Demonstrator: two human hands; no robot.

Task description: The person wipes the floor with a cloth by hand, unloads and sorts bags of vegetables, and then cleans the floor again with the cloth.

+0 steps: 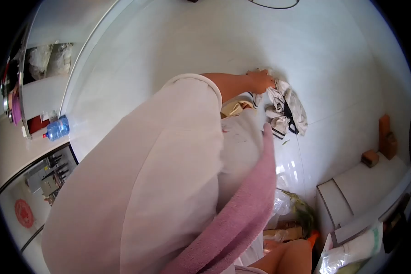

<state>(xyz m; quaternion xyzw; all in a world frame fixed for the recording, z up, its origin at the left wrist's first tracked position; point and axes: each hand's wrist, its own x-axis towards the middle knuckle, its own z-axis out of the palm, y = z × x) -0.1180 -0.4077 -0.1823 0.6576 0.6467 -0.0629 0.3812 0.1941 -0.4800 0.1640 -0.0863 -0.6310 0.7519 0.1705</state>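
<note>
My left hand [260,82] reaches down to the floor at upper middle. Its fingers are curled into a crumpled off-white cloth [297,107] with black striped edges and a black part, perhaps a garment. The cloth lies bunched on the pale tiles. Close to it, a yellowish-gold thing [236,108] shows partly behind my light sleeve [169,150]. A pink towel [242,201] hangs across my front. Bare skin [285,258] appears at the lower right, but no fingers of my right hand can be made out there.
A blue water bottle [58,129] lies at left beside shelves holding plastic bags [40,59]. At right are a white block-like ledge [351,196] and orange-brown bricks [387,137]. Clear plastic and green leaves [306,212] lie at lower right. A wire ring [276,6] shows at top.
</note>
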